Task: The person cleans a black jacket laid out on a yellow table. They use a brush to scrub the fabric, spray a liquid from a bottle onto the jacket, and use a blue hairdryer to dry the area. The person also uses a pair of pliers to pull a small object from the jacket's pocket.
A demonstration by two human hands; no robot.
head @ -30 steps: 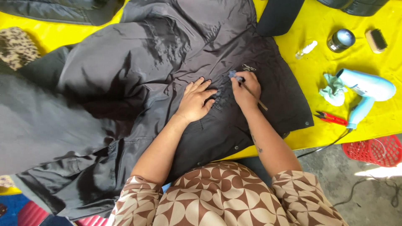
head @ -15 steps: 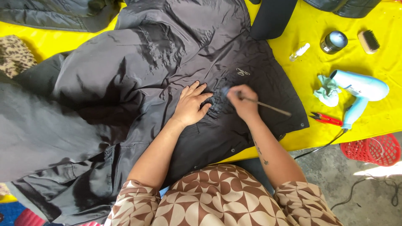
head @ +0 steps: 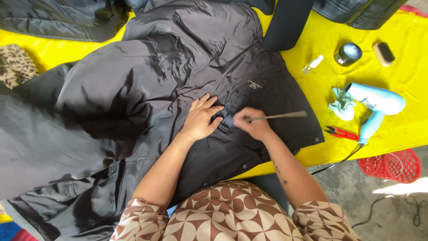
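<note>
A large black jacket [head: 147,85] lies spread over a yellow table cover [head: 401,120]. My left hand [head: 200,118] presses flat on the jacket's front, fingers spread. Just to its right, my right hand [head: 252,125] is closed around a small brush [head: 278,117] with a thin handle that points right. The brush head touches the jacket fabric between my two hands and looks blurred.
On the yellow cover to the right lie a light blue hair dryer [head: 374,105], a pale cloth [head: 342,103], red snips [head: 341,132], a small clear bottle [head: 313,64], a round tin [head: 347,53] and a wooden brush [head: 383,52]. A red basket [head: 392,165] sits on the floor.
My right hand has turned the brush so its handle swings from pointing down-right to almost level, pointing right. My left hand stays pressed on the jacket.
</note>
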